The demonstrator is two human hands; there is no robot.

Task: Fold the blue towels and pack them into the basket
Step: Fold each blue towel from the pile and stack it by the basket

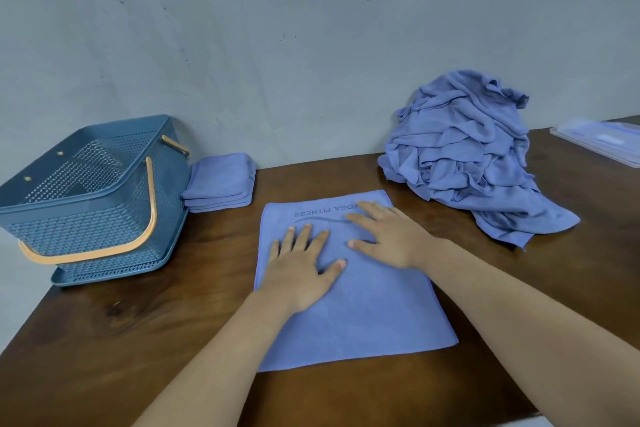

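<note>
Smoothing step, I judge: towel point(349, 288) spread flat under both palms. My left hand point(301, 263) and right hand point(388, 236) splayed, fingers straight, pressing, gripping nothing. Next: pinch an edge, fold over square. Folded stack point(221, 184) and basket point(86, 191) beyond left fingertips; unfolded pile point(467, 156) beyond right.

The towel point(353, 291) spread flat is a soft, matt blue cloth with a fine nap, like the folded stack point(221, 184) and the crumpled heap point(464, 156). The basket point(86, 191) is perforated blue plastic with a smooth orange handle point(145, 229). The table point(138, 340) is dark wood with a faint sheen and visible grain, and the wall point(311, 28) is dull, lightly scuffed grey.
</note>
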